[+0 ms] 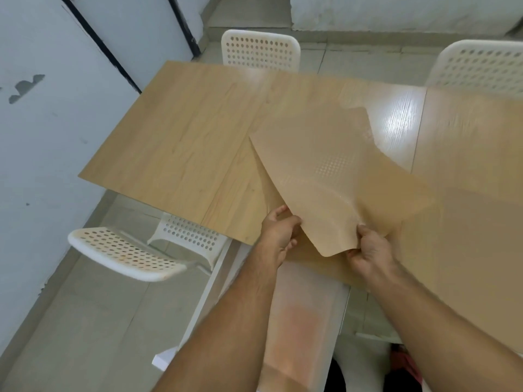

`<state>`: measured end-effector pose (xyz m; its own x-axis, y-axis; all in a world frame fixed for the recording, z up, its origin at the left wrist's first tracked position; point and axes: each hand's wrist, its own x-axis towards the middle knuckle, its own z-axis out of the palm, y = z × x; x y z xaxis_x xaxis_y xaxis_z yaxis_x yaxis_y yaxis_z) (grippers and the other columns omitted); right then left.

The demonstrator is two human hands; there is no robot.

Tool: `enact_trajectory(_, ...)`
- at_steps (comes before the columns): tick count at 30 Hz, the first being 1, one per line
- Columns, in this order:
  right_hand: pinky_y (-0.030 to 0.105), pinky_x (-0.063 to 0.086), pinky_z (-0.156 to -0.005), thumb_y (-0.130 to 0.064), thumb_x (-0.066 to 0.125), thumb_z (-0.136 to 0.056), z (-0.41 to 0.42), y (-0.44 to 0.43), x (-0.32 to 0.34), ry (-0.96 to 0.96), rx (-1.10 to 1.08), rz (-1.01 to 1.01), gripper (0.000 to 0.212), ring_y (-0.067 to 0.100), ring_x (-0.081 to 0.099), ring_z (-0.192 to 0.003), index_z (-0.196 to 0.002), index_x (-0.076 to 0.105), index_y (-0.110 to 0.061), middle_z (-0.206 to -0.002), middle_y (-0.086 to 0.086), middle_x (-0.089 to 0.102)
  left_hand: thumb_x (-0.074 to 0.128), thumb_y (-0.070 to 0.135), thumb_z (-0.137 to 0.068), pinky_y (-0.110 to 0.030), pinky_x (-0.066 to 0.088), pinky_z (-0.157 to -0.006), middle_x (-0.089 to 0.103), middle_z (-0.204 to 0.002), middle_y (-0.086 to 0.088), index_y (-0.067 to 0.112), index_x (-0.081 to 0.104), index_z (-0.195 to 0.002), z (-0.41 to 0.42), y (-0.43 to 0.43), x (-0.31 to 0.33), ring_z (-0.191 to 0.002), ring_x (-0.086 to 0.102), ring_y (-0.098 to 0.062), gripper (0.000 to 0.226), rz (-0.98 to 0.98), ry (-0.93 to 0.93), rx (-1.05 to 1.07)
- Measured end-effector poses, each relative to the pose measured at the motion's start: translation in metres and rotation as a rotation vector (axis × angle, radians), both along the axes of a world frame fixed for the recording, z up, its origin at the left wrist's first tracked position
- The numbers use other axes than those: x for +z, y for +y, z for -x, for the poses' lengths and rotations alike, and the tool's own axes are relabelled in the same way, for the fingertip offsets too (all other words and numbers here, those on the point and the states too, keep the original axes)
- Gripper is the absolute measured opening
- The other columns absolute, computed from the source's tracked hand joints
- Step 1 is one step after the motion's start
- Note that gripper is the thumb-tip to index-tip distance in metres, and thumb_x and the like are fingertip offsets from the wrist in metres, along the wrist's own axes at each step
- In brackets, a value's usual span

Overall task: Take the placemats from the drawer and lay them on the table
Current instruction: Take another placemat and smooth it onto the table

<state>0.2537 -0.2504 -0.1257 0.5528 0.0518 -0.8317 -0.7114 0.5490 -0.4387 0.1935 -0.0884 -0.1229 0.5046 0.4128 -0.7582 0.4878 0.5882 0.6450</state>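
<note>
From the head view, the left hand (278, 232) and right hand (370, 250) each pinch the near edge of a thin, flexible tan placemat (331, 176). Both grips are closed on it, probably so it spreads flat. It drapes over the light wooden worktop (181, 137), far part touching, near edge lifted.

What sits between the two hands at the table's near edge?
Only the tan placemat: left hand and right hand pinch its near edge, per the head view.

White perforated chairs (260, 49) ring the wooden desk (181, 137); pale tiled floor (85, 321), scuffed white wall (36, 123).
</note>
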Motion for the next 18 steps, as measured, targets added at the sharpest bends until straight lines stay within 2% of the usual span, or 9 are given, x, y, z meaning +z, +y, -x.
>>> enact_trajectory(2,0.042,0.062,-0.066,-0.003,0.057,-0.098,-0.007,-0.003,0.003,-0.027,0.01,-0.019,0.027,0.026,0.072,-0.096,-0.124,0.064,-0.007,-0.117,0.013,0.072,0.074,0.017,-0.086,-0.032,0.048,-0.072,0.071,-0.12,-0.005,0.021,0.05,-0.14,-0.004,0.004,0.002,-0.109,0.068,-0.026,0.06,0.061,-0.046,0.027)
enact_trajectory(4,0.044,0.061,-0.077,-0.004,0.054,-0.099,-0.011,-0.007,0.01,-0.082,0.054,-0.05,0.026,0.025,0.072,-0.102,-0.112,0.073,-0.017,-0.119,0.009,0.073,0.074,0.019,-0.087,-0.035,0.052,-0.076,0.072,-0.117,-0.005,0.016,0.053,-0.138,-0.008,0.009,0.006,-0.104,0.069,-0.023,0.055,0.086,-0.1,0.058)
enact_trajectory(6,0.041,0.061,-0.074,-0.009,0.05,-0.102,-0.012,-0.012,0.014,-0.109,0.122,-0.096,0.033,0.022,0.072,-0.1,-0.105,0.078,-0.024,-0.118,0.006,0.074,0.068,0.019,-0.092,-0.036,0.057,-0.074,0.074,-0.103,-0.006,0.011,0.061,-0.125,-0.011,0.018,0.016,-0.092,0.07,-0.022,0.035,0.097,-0.15,0.108)
enact_trajectory(8,0.04,0.062,-0.062,-0.015,0.048,-0.103,-0.011,-0.021,0.022,-0.111,0.212,-0.158,0.035,0.021,0.075,-0.087,-0.102,0.08,-0.03,-0.11,0.004,0.076,0.059,0.025,-0.097,-0.036,0.056,-0.073,0.073,-0.093,-0.007,0.012,0.066,-0.108,-0.016,0.029,0.033,-0.086,0.069,-0.023,0.018,0.137,-0.241,0.171)
enact_trajectory(10,0.039,0.06,-0.054,-0.017,0.05,-0.102,-0.01,-0.032,0.033,-0.108,0.284,-0.185,0.031,0.02,0.076,-0.076,-0.109,0.077,-0.03,-0.104,0.005,0.077,0.049,0.032,-0.099,-0.038,0.054,-0.077,0.073,-0.093,-0.01,0.012,0.068,-0.104,-0.019,0.045,0.05,-0.086,0.068,-0.025,0.028,0.17,-0.341,0.249)
enact_trajectory(12,0.034,0.059,-0.053,-0.016,0.052,-0.101,-0.01,-0.043,0.038,-0.121,0.346,-0.184,0.028,0.019,0.075,-0.073,-0.113,0.074,-0.028,-0.102,0.005,0.077,0.048,0.032,-0.099,-0.038,0.055,-0.079,0.074,-0.094,-0.012,0.01,0.069,-0.106,-0.015,0.065,0.061,-0.087,0.069,-0.027,0.031,0.153,-0.38,0.334)
enact_trajectory(14,0.032,0.059,-0.054,-0.015,0.053,-0.1,-0.008,-0.052,0.043,-0.128,0.389,-0.167,0.029,0.017,0.075,-0.072,-0.107,0.078,-0.027,-0.1,0.004,0.076,0.056,0.023,-0.097,-0.039,0.058,-0.073,0.073,-0.105,-0.016,0.005,0.066,-0.115,-0.004,0.084,0.067,-0.09,0.07,-0.028,0.028,0.085,-0.334,0.397)
enact_trajectory(16,0.031,0.06,-0.056,-0.012,0.051,-0.1,-0.006,-0.062,0.048,-0.144,0.423,-0.158,0.033,0.014,0.075,-0.073,-0.104,0.08,-0.028,-0.101,0.001,0.077,0.067,0.013,-0.091,-0.038,0.06,-0.065,0.071,-0.114,-0.021,0.001,0.06,-0.126,0.011,0.1,0.071,-0.091,0.072,-0.03,0.038,0.011,-0.26,0.467)
enact_trajectory(18,0.029,0.06,-0.056,-0.009,0.05,-0.099,0.0,-0.073,0.054,-0.169,0.508,-0.135,0.033,0.013,0.074,-0.073,-0.112,0.075,-0.028,-0.1,-0.001,0.077,0.076,0.007,-0.084,-0.038,0.06,-0.062,0.072,-0.109,-0.019,0.0,0.061,-0.126,0.028,0.109,0.077,-0.087,0.073,-0.029,0.045,-0.074,-0.186,0.512)
